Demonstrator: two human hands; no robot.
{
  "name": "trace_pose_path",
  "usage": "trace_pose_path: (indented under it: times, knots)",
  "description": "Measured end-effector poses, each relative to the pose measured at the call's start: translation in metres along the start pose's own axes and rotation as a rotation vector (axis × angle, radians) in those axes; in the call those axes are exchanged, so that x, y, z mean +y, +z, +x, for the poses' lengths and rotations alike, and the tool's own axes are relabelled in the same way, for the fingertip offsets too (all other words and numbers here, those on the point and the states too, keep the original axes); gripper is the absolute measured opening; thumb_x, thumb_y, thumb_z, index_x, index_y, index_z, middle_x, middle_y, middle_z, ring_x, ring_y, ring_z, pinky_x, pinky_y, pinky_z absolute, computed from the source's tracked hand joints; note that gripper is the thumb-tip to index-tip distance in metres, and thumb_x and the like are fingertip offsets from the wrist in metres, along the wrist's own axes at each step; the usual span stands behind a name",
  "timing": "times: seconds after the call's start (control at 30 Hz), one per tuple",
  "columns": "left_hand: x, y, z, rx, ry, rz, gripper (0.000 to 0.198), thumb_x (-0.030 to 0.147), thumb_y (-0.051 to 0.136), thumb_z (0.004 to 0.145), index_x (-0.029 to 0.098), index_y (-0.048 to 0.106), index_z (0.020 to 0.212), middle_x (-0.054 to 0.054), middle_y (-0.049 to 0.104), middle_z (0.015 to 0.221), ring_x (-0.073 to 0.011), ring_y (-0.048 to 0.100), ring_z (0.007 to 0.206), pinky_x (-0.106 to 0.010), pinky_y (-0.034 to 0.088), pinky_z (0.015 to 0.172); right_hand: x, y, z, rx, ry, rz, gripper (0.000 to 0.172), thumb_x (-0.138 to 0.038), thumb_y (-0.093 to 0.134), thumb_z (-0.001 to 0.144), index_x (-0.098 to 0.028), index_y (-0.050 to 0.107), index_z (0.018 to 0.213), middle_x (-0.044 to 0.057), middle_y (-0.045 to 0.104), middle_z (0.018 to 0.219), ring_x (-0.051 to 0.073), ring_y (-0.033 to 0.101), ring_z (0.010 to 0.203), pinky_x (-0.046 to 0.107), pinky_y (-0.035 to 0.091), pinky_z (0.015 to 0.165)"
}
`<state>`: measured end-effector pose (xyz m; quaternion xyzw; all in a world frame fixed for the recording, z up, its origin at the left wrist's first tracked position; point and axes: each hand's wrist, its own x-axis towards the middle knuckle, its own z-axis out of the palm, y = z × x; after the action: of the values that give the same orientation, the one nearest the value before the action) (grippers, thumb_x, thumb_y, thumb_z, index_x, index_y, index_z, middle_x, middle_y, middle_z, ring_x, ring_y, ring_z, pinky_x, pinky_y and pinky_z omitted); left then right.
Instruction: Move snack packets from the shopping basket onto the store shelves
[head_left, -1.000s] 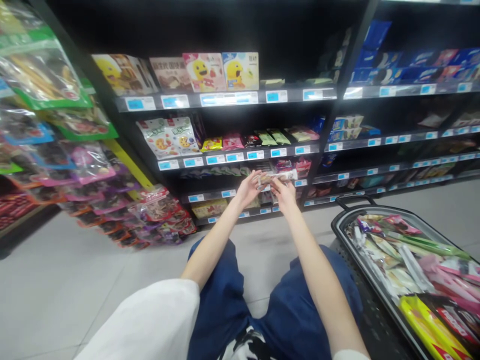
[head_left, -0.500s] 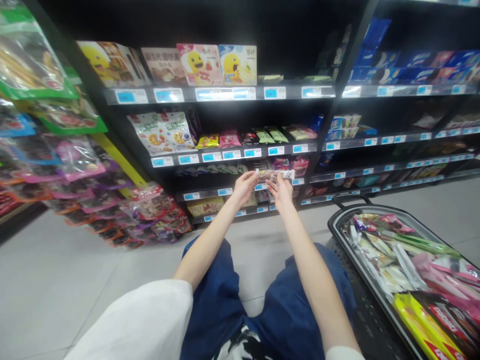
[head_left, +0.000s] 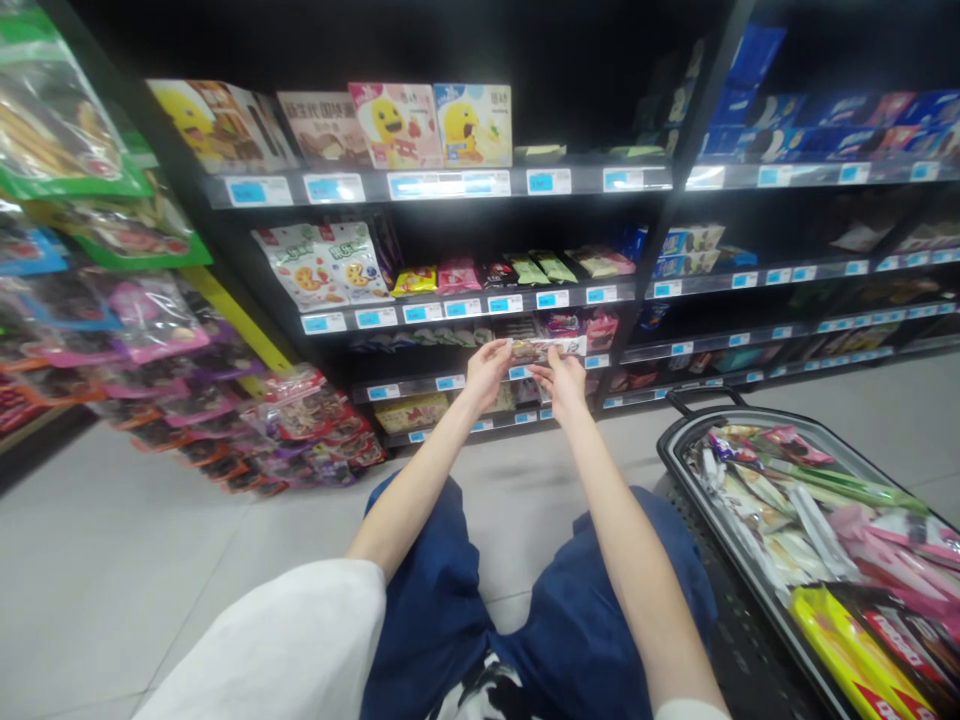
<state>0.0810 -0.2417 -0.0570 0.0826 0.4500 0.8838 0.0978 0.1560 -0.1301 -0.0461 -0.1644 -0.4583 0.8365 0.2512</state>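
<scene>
I crouch in front of black store shelves point(head_left: 480, 300). Both hands are raised at the third shelf from the top. My left hand point(head_left: 486, 368) pinches the left end of a long narrow snack packet point(head_left: 547, 348), and my right hand point(head_left: 561, 380) grips it from below near its middle. The packet lies level, just in front of the shelf edge with blue price tags. Small snack packs lie on the shelf behind it.
A black shopping basket point(head_left: 679, 440) full of wrapped snacks stands on the floor at my right. Hanging bags of snacks point(head_left: 150, 320) fill a rack on the left. Boxes with a yellow cartoon figure point(head_left: 397, 125) stand on the top shelf. Grey floor tiles lie between.
The hands and the packet have risen slightly and moved closer to the shelf edge. The view has shifted a little to the right.
</scene>
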Motion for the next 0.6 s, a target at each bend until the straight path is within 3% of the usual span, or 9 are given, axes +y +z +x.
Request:
trace_pose_path:
  times: [0.43, 0.6]
  knots:
    - [-0.003, -0.003, 0.011, 0.087, 0.037, -0.004, 0.025, 0.015, 0.087, 0.066, 0.013, 0.072, 0.085, -0.002, 0.071, 0.082, -0.01, 0.064, 0.073, -0.026, 0.051, 0.079, 0.005, 0.007, -0.002, 0.074, 0.055, 0.025, 0.012, -0.02, 0.063, 0.094, -0.016, 0.056, 0.085, -0.002, 0.069, 0.071, 0.007, 0.062, 0.048, 0.015, 0.05, 0.044]
    - [-0.008, -0.009, 0.016, 0.064, 0.048, 0.029, 0.027, 0.02, 0.087, 0.066, 0.016, 0.069, 0.085, -0.001, 0.067, 0.085, -0.0111, 0.064, 0.077, -0.028, 0.052, 0.079, 0.009, 0.008, 0.002, 0.078, 0.028, 0.029, 0.013, -0.023, 0.067, 0.092, -0.016, 0.057, 0.086, -0.002, 0.071, 0.074, 0.006, 0.062, 0.048, 0.015, 0.05, 0.044]
